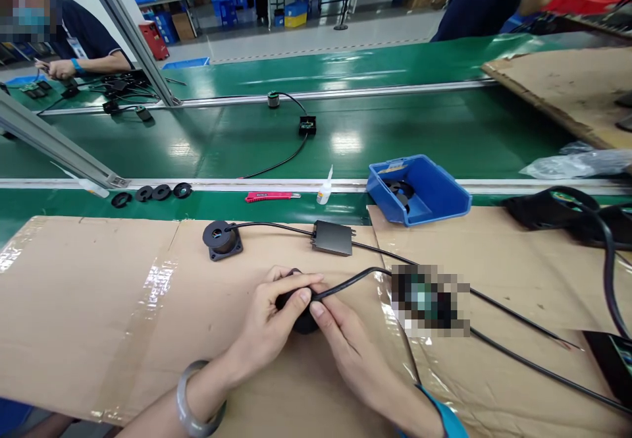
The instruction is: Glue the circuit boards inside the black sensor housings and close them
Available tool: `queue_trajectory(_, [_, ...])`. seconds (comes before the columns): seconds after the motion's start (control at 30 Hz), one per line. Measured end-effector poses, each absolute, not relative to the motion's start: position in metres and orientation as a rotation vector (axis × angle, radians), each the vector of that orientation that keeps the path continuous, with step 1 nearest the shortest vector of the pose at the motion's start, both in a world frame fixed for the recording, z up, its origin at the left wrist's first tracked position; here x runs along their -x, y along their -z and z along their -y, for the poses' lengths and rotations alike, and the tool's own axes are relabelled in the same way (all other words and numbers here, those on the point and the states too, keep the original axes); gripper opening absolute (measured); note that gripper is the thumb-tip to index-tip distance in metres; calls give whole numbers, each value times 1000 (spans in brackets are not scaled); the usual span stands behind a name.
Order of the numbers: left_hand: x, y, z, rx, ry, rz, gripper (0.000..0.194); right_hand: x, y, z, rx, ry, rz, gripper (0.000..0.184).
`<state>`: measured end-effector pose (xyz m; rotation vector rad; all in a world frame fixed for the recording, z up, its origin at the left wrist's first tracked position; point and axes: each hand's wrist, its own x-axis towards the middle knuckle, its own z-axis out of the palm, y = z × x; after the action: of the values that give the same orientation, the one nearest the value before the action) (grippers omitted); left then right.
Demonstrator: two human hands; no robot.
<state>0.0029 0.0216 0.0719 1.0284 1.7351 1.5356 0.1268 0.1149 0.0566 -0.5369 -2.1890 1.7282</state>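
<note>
Both of my hands close around a black round housing (305,323) just above the cardboard. My left hand (269,316) grips its left side, thumb on top. From the right, my right hand (340,326) pinches it where a black cable (351,284) comes out; fingers partly hide the housing. That cable runs right toward a pixelated area. Beyond my hands stands a similar black round housing on a square base (222,240), its cable joined to a flat black box (332,238).
Cardboard (133,319) covers the bench. Behind it lie several black rings (161,192), a red utility knife (270,196), a small white bottle (324,191) and a blue bin (434,194) with black parts. A green conveyor (212,141) carries a wired unit. A co-worker (91,43) sits far left.
</note>
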Motion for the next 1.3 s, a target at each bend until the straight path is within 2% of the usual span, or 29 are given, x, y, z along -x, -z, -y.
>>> queue_trajectory(0.17, [1,-72,-22,-961,-1534,-1708,26,-125,-56,-116,560,-1788,2151,42])
queue_trajectory(0.43, [0,-72,-20,-900,-1474,-1764,27,-122,-58,-117,534,-2109,2000,47])
queue_trajectory(0.7, [12,-80,-14,-619,-1417,-1644,55,-120,-61,-122,606,-2316,1749,53])
queue_trajectory(0.97, [11,-86,-15,-729,-1479,-1534,35,-120,-60,-122,701,-2377,1652,55])
queue_trajectory(1.07, [11,-85,-15,-758,-1485,-1552,34,-120,-59,-122,682,-2365,1644,50])
queue_trajectory(1.3, [3,-75,-8,-948,-1465,-1718,33,-119,-53,-118,508,-2328,1608,26])
